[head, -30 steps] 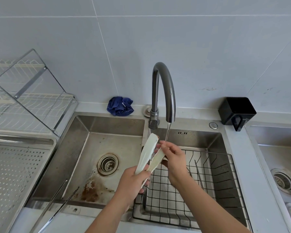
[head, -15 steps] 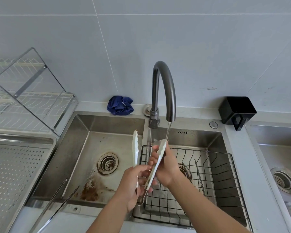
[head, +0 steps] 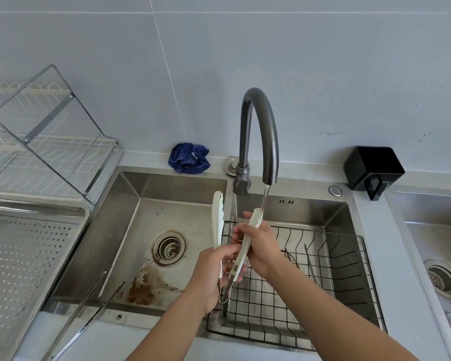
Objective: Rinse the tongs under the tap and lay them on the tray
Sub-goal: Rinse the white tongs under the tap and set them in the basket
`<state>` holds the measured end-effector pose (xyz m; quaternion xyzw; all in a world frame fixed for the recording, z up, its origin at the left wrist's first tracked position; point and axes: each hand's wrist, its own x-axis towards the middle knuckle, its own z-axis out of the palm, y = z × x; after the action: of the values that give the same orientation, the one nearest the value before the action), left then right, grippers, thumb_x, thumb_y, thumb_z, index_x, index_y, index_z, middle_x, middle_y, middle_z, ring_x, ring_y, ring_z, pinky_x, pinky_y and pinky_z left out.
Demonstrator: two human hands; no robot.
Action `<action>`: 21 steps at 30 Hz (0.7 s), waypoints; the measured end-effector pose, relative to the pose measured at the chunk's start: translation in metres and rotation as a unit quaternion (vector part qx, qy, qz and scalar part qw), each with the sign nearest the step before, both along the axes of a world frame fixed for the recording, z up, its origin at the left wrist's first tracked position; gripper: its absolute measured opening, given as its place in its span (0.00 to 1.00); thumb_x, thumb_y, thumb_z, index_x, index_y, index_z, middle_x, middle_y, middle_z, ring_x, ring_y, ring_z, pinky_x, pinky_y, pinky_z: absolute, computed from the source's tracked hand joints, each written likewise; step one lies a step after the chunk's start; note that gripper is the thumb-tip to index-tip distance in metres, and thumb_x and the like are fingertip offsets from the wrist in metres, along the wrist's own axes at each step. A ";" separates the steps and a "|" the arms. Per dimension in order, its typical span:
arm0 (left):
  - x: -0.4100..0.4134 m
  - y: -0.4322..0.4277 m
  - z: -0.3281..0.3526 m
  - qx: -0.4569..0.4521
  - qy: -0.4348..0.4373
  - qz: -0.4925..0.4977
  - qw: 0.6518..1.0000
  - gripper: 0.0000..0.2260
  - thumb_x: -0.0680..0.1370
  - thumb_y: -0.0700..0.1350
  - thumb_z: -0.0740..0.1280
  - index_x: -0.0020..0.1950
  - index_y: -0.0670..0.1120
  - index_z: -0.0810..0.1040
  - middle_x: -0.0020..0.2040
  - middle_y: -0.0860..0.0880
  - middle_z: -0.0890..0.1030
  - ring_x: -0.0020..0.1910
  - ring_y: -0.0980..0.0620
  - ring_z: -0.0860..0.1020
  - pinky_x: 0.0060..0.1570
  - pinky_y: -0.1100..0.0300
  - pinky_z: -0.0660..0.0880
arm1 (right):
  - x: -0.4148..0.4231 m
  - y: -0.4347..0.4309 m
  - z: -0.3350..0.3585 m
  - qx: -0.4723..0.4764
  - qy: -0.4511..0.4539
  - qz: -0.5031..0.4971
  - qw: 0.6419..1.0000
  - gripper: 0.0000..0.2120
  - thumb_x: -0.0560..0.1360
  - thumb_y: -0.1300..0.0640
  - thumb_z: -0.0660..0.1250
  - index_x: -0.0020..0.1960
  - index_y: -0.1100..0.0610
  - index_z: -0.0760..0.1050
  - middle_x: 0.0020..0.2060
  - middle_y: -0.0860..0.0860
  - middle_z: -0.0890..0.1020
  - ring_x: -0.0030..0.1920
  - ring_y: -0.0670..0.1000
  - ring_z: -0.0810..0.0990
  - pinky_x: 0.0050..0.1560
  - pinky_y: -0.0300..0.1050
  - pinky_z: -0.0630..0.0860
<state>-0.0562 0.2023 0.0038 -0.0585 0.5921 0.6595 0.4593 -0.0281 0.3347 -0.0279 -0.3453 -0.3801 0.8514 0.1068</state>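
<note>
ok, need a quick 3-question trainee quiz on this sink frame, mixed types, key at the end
1. True or false: the left hand and the right hand both hold the white tongs.
2. Which tong arm has its tip under the stream from the tap? A: the one in the right hand. B: the one above the other basin. C: neither.
3. Fill in: the right basin holds a black wire ____.
Key: 1 true; 2 A; 3 basket.
</note>
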 end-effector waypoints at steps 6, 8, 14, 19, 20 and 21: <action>0.001 0.005 -0.003 -0.018 0.095 -0.003 0.995 0.11 0.72 0.51 0.71 0.50 0.49 0.88 0.42 0.42 0.85 0.42 0.50 0.84 0.37 0.59 0.79 | 0.001 0.002 0.005 0.233 -0.098 -0.015 0.967 0.04 0.79 0.58 0.68 0.53 0.57 0.76 0.38 0.54 0.86 0.35 0.54 0.85 0.37 0.47 0.83; 0.001 0.006 -0.003 -0.037 0.115 0.017 0.993 0.08 0.75 0.47 0.69 0.47 0.52 0.88 0.42 0.45 0.87 0.41 0.53 0.85 0.37 0.63 0.78 | 0.007 -0.016 -0.001 0.264 -0.105 0.020 0.959 0.03 0.78 0.59 0.69 0.51 0.55 0.77 0.39 0.55 0.86 0.38 0.53 0.86 0.38 0.46 0.83; 0.000 0.005 -0.008 -0.043 0.172 0.017 0.984 0.12 0.72 0.50 0.67 0.52 0.55 0.87 0.47 0.49 0.88 0.48 0.50 0.84 0.49 0.55 0.80 | 0.006 0.009 0.004 0.351 -0.121 0.038 0.928 0.13 0.75 0.61 0.73 0.51 0.45 0.74 0.44 0.52 0.83 0.45 0.55 0.84 0.46 0.57 0.85; 0.005 0.009 -0.008 -0.072 0.261 -0.019 0.963 0.11 0.71 0.50 0.66 0.47 0.49 0.85 0.36 0.49 0.79 0.38 0.51 0.75 0.39 0.56 0.71 | 0.000 0.013 0.010 0.342 -0.143 -0.036 0.928 0.08 0.82 0.53 0.64 0.46 0.56 0.75 0.38 0.59 0.83 0.39 0.63 0.85 0.37 0.62 0.84; 0.004 0.009 -0.009 -0.079 0.262 -0.015 0.962 0.12 0.70 0.49 0.66 0.46 0.44 0.83 0.36 0.48 0.77 0.37 0.49 0.73 0.39 0.54 0.69 | 0.002 0.013 0.009 0.298 -0.119 -0.029 0.947 0.06 0.82 0.57 0.63 0.47 0.56 0.76 0.38 0.57 0.84 0.40 0.62 0.85 0.38 0.59 0.85; 0.003 0.007 -0.010 -0.084 0.252 -0.008 0.964 0.11 0.70 0.50 0.67 0.44 0.43 0.83 0.36 0.47 0.77 0.37 0.48 0.73 0.39 0.53 0.69 | 0.004 0.014 0.008 0.245 -0.083 -0.017 0.966 0.05 0.80 0.62 0.62 0.50 0.57 0.76 0.40 0.56 0.86 0.42 0.60 0.86 0.40 0.55 0.85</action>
<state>-0.0534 0.2097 -0.0059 0.0755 0.7423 0.5974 0.2940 -0.0244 0.3486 -0.0197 -0.3842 -0.5791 0.6984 0.1708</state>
